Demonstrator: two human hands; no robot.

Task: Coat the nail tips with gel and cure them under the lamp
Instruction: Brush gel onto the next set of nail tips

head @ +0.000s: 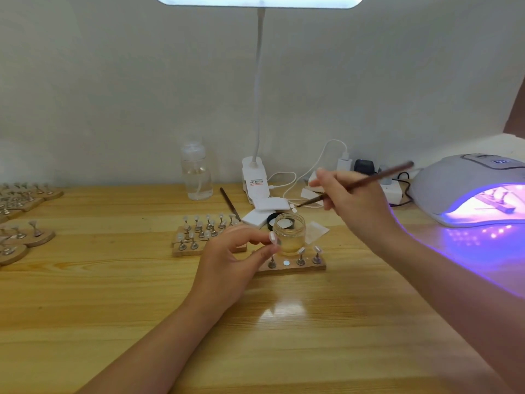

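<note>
My left hand pinches a nail tip on its small metal stand beside the open glass gel jar. My right hand grips a brown brush, its tip hovering just above and behind the jar. A wooden holder in front of the jar carries three stands with nail tips and one bare magnet spot. The curing lamp at the right glows purple, with a wooden holder of tips inside it.
Another wooden holder with several tip stands sits left of the jar. More holders line the left edge. A clear liquid bottle, a desk lamp clamp, white pads, a spare brush and cables lie behind.
</note>
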